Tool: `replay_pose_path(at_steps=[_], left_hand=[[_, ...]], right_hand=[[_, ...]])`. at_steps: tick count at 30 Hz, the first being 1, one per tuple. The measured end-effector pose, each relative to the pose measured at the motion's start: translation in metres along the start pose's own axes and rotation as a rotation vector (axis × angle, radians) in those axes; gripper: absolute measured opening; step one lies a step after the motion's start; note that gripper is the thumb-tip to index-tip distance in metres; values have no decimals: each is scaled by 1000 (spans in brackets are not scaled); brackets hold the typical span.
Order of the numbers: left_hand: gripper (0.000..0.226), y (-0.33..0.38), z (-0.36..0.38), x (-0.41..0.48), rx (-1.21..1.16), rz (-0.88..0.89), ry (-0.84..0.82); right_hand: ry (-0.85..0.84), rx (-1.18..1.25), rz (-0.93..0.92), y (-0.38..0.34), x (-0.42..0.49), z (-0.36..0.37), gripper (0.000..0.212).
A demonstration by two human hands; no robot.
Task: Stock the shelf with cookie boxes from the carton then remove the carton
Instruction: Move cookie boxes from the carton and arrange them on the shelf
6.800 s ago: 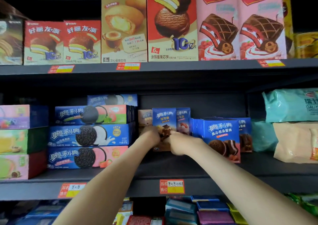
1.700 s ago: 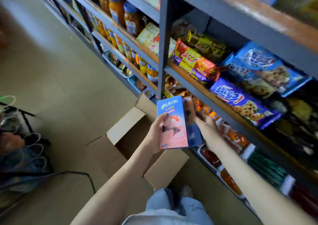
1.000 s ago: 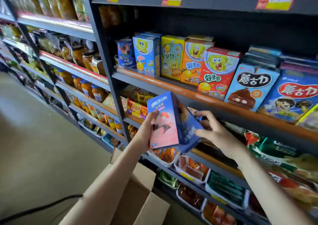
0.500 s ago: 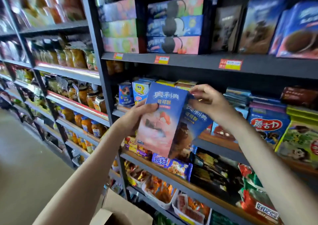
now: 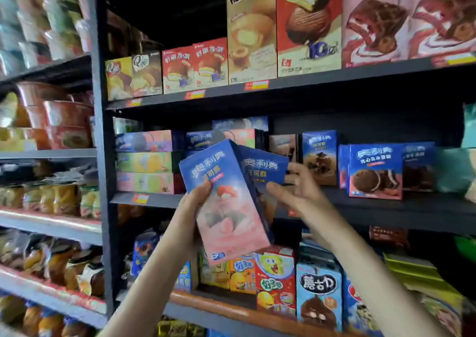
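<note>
I hold two tall cookie boxes up in front of the middle shelf (image 5: 386,209). My left hand (image 5: 190,215) grips the front one, a blue and pink cookie box (image 5: 226,208), by its left edge, tilted. Behind it, a darker blue cookie box (image 5: 265,169) sits between the thumb and fingers of my right hand (image 5: 298,195). Similar blue boxes (image 5: 319,156) stand on the shelf just to the right, beside wider blue cookie boxes (image 5: 374,169). The carton is out of view.
Flat cookie packs (image 5: 146,161) are stacked at the shelf's left end. A dark upright post (image 5: 104,156) borders the bay. Cake boxes (image 5: 304,27) fill the shelf above and cartoon snack boxes (image 5: 275,280) the one below. Teal bags (image 5: 463,172) lie at the right.
I have lifted both boxes from the carton on the floor to the middle shelf's height. My view has swung from the floor up to the shelves.
</note>
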State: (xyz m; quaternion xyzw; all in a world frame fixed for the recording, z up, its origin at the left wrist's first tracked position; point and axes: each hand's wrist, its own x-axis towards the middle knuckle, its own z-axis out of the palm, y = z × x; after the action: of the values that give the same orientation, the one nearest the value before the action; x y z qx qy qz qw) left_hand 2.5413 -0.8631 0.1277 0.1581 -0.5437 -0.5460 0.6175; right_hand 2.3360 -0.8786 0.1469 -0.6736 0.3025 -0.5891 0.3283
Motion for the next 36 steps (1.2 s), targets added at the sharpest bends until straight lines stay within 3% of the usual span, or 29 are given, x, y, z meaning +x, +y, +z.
replay_pose_path(at_steps=[4,7,10,18,22,27,32,36], left_hand=[[36,11,7,21,100,-2,-25],[54,16,15,39,151,12,14],[60,21,27,57,151,78,85],[44,11,39,92,162,61,124],[41,6,34,105,209,72,154],[40,-8,37,115,224,19,154],[33,-16,40,122,251,37,170],[41,-19,41,125,306,63,187]], right_hand=[[-1,102,68,8,9,0,44],[97,108,69,3,19,-12,57],[197,39,38,-1,30,-29,43],[437,-180,24,2,56,-59,36],[492,-466,54,1,71,-56,37],[493,-593,144,5,82,-55,45],[523,-759,96,5,89,-60,47],[540,-871,122,11,95,-67,55]])
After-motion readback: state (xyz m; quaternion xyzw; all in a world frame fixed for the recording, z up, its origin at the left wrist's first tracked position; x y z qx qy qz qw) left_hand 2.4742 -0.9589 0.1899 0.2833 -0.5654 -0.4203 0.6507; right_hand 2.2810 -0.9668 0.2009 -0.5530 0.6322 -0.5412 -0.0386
